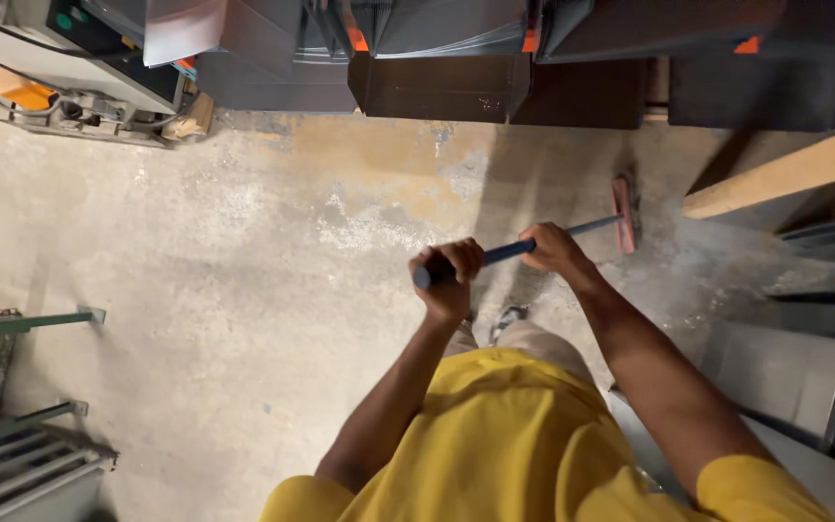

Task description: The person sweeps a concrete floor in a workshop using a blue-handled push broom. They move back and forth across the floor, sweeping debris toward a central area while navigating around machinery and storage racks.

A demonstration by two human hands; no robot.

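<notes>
Blue-handled broom with a red head [572,232] slants toward 2 o'clock over the dusty concrete floor [244,290]; the left hand [448,275] grips its end, the right hand [553,249] clasps it mid-shaft.

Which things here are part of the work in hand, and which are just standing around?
In use: broom, left hand at the handle's end, right hand further down, concrete floor.

Standing by: dark metal parts, wooden plank, green metal frame, grey machine.
</notes>
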